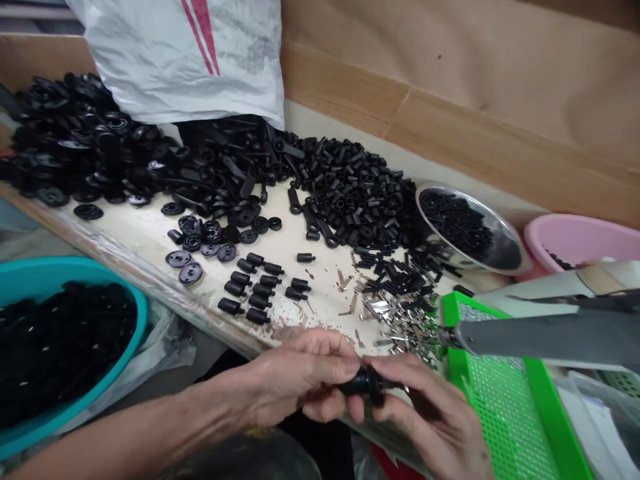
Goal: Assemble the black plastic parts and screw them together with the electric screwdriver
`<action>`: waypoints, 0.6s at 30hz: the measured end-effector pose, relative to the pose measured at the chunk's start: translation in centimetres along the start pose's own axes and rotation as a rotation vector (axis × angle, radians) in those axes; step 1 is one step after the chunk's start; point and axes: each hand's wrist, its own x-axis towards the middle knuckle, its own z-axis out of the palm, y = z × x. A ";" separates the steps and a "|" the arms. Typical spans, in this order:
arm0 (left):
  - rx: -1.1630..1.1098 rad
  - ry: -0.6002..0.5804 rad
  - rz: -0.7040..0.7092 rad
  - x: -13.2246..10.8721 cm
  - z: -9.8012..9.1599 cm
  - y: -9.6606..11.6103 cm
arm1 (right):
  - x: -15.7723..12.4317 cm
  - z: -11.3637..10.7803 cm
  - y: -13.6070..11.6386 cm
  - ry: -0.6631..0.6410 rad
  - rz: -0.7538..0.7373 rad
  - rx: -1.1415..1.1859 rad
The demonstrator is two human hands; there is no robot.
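Just past the table's front edge, my left hand point(313, 373) pinches a black plastic cylinder point(354, 385) between thumb and fingers. My right hand point(430, 413) grips the round, disc-like black piece point(374, 387) at the cylinder's right end. The two pieces meet end to end; fingers hide how they join. Several black cylinders with thin pegs point(257, 300) lie in short rows beyond my left hand. Black wheel-like discs point(190, 273) lie left of those rows. Small shiny metal pieces point(400, 327) and thin black pins point(400, 273) are scattered beyond my right hand.
Black parts point(345, 180) are heaped along the back, below a white sack point(200, 60). A steel bowl point(510, 257), pink basin point(590, 227) and green basket point(555, 413) stand right, with a grey-handled tool point(540, 337) over the basket. A teal tub point(143, 310) stands left.
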 end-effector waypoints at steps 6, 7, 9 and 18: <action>0.227 0.185 0.129 0.1 0.7 -0.2 | 0.2 0.4 0.0 0.059 0.074 -0.039; 0.218 0.175 0.127 0.1 0.6 -0.2 | 0.2 0.5 0.0 0.062 0.072 -0.026; 0.172 0.146 0.096 0.0 0.4 -0.4 | 0.3 0.7 0.0 0.049 0.048 0.009; 0.203 0.092 0.004 0.0 0.2 0.5 | -0.6 1.1 0.4 0.031 0.290 0.291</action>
